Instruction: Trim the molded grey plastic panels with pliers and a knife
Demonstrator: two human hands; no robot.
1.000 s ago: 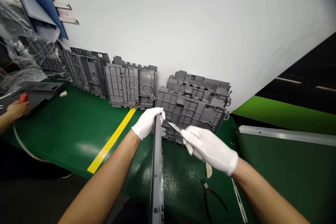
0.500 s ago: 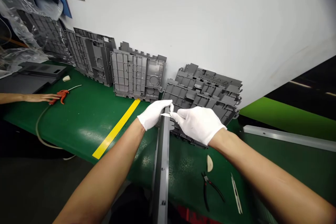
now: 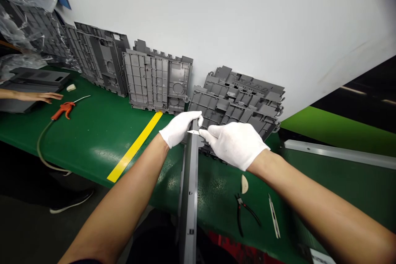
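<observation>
My left hand (image 3: 181, 127), in a white glove, curls around the far end of a long grey plastic panel (image 3: 191, 198). The panel stands edge-up and runs back toward my body. In my gloved right hand (image 3: 235, 143) the fingers are closed on a small pointed knife blade (image 3: 194, 132). Its tip points left across the panel's far end, close to my left fingers. The knife's handle is hidden inside my fist. Below my right hand lie a cream half-round piece (image 3: 244, 184), black-handled nippers (image 3: 240, 201) and tweezers (image 3: 274, 216).
Grey ribbed panels (image 3: 156, 80) lean against the white wall, with more stacked panels (image 3: 238, 99) behind my hands. At left, a co-worker's hand (image 3: 40, 96) is near an orange air blow gun (image 3: 66, 109). Yellow tape (image 3: 134, 148) crosses the green table.
The co-worker's hand has come off the orange air blow gun and moved left. The view has shifted slightly; my hands keep nearly the same hold at the panel's far end.
</observation>
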